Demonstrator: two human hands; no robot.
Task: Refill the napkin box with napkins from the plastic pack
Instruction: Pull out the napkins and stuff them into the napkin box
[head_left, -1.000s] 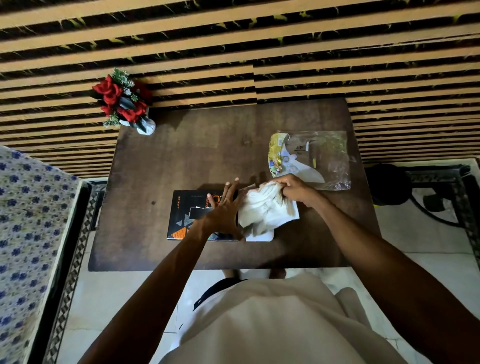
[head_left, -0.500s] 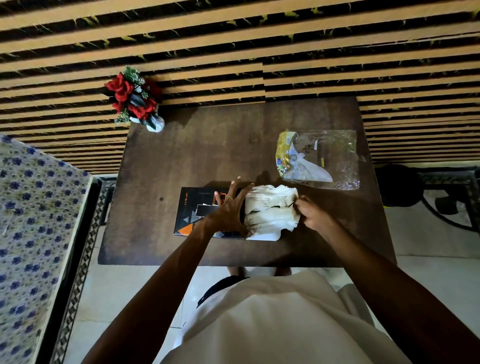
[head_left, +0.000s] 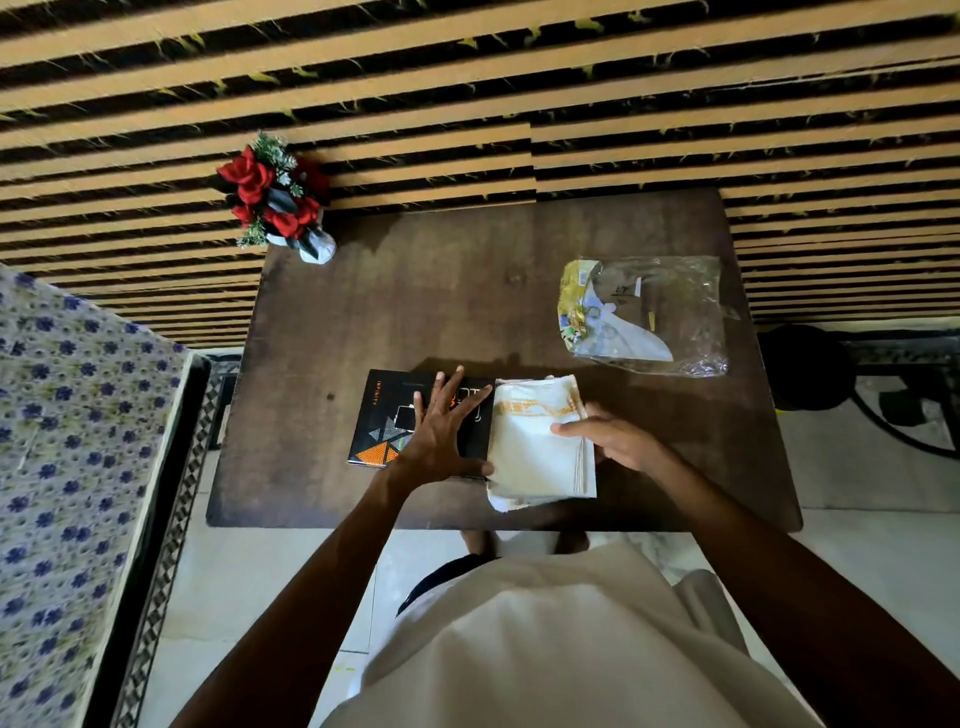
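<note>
A black napkin box (head_left: 382, 423) with orange triangles lies flat near the front of the brown table (head_left: 415, 301). My left hand (head_left: 441, 431) rests on it, palm down, fingers spread. Against the box's right end lies a stack of white napkins (head_left: 535, 452) with a gold pattern on top. My right hand (head_left: 618, 439) grips the stack's right edge, thumb on top. The clear plastic pack (head_left: 649, 312), crumpled and nearly flat, lies at the back right of the table, apart from both hands.
A small vase of red flowers (head_left: 278, 200) stands at the table's back left corner. A blue-flowered bed (head_left: 67, 441) runs along the left. A slatted wall is behind the table, and a black fan (head_left: 810, 369) sits on the floor at right.
The napkin stack, bunched and split a second ago, now lies flattened as one neat pile beside the box. My right hand moved from its top to its right edge. My left hand stayed on the box.
</note>
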